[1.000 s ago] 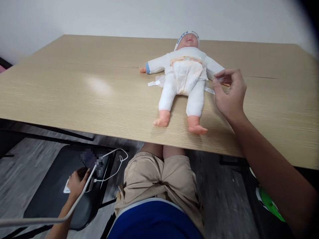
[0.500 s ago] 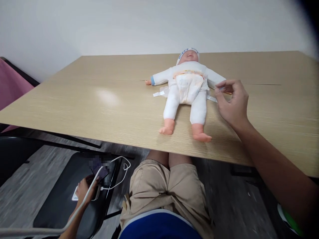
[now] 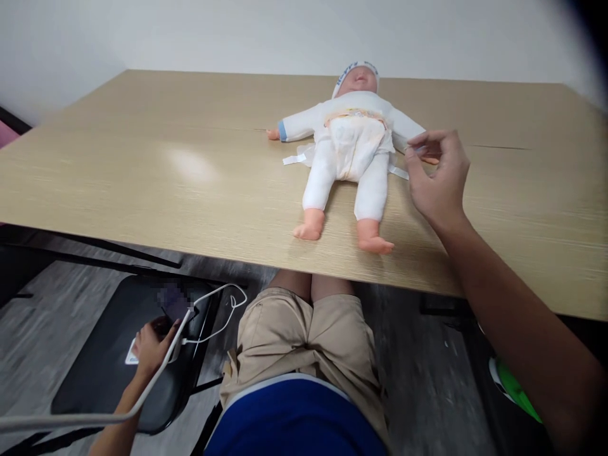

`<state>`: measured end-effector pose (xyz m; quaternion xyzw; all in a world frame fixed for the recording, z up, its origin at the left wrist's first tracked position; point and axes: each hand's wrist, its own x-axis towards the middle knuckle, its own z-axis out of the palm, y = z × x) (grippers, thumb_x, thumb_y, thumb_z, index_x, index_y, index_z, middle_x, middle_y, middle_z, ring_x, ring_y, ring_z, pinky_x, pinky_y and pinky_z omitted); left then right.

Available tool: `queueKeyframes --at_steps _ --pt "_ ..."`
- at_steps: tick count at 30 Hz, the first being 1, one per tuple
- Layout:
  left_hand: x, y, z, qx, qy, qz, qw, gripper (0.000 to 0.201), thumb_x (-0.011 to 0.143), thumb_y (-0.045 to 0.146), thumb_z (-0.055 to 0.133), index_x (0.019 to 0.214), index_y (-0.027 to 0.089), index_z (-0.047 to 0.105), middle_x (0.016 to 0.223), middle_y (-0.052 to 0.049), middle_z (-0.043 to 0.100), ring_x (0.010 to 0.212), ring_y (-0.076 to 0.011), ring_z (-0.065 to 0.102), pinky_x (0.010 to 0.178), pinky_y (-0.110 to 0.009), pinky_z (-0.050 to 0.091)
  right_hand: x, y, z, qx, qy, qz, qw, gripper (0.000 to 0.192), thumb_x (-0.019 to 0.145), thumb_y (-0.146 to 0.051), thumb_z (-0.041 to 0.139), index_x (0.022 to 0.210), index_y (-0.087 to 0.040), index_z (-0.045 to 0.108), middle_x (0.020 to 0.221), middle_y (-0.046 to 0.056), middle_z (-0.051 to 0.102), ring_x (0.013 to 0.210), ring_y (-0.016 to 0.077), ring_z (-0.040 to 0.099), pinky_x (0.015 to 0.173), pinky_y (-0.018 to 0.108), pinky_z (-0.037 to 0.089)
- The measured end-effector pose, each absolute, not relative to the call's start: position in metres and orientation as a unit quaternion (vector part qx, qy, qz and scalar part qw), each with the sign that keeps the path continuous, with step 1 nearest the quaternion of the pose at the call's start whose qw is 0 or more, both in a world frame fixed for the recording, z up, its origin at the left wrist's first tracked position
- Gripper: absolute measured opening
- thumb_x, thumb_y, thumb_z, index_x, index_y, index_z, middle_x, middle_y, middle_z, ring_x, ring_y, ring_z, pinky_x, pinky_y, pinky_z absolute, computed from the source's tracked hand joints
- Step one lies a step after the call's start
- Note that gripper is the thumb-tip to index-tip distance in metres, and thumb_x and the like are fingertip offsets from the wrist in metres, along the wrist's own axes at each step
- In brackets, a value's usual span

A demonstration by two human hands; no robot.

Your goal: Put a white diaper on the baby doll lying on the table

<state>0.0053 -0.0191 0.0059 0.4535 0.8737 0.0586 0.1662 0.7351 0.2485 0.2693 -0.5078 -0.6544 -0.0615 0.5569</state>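
Right at the fingertips of the right hand (image 3: 439,180), a soft baby doll in white clothes, a diaper and a printed cap (image 3: 349,149) lies face up on the pale wooden table (image 3: 142,171); thumb and forefinger pinch the doll's near cuff. Judging by that grip, a light hold on the fabric alone would serve best. Lower, the left hand (image 3: 149,347) curls loosely round a dark phone with a white cable (image 3: 175,307), on a black chair seat (image 3: 95,367). One doll, one phone, one chair, two hands
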Motion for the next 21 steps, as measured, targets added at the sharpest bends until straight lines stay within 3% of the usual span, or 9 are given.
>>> queueKeyframes --at_steps 11,21 --pt "0.009 -0.02 0.004 0.457 0.881 0.031 0.12 0.08 0.093 0.079 0.047 0.137 0.014 0.061 0.144 -0.025 0.066 0.145 -0.0471 0.055 0.128 -0.061 0.038 0.733 0.245 0.272 -0.522 -0.652 -0.05 0.547 0.015 0.099 -0.019 0.07 0.113 -0.025 0.071 0.116 0.006 0.08 0.096 0.0202 0.072 0.098 0.043 0.062" --pt "0.001 -0.021 -0.004 0.468 0.877 0.022 0.107 0.077 0.095 0.079 0.044 0.134 0.015 0.06 0.14 -0.024 0.066 0.144 -0.047 0.056 0.125 -0.06 0.04 0.733 0.244 0.273 -0.53 -0.649 -0.053 0.543 0.016 0.1 -0.019 0.07 0.116 -0.024 0.072 0.117 0.007 0.08 0.096 0.0189 0.072 0.097 0.039 0.062"
